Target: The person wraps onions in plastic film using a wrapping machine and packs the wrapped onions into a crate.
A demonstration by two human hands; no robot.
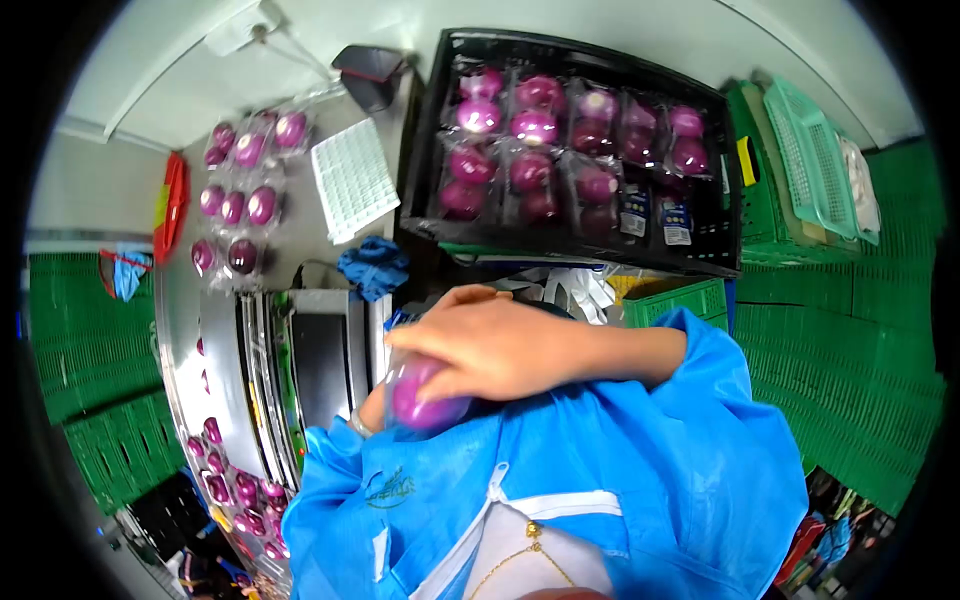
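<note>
My right hand (pixel 495 345) is closed over a film-wrapped pack of red onions (pixel 425 395), held close in front of my chest. Clear plastic shows around the purple onion, and motion blurs it a little. Of my left hand (pixel 373 408), only the part by the wrist shows, beside the pack; its fingers are hidden behind the pack and my right hand. Beyond my hands, a black crate (pixel 570 250) holds two rows of similar onion packs (pixel 532 170). Printed labels (pixel 676 222) show on two packs at its near right.
More wrapped onions (pixel 240 205) lie on the steel table at left, near a white label sheet (pixel 355 180) and a crumpled blue cloth (pixel 373 267). A machine with a dark panel (pixel 322 365) stands at my left. Green crates (pixel 850 370) are stacked on the right.
</note>
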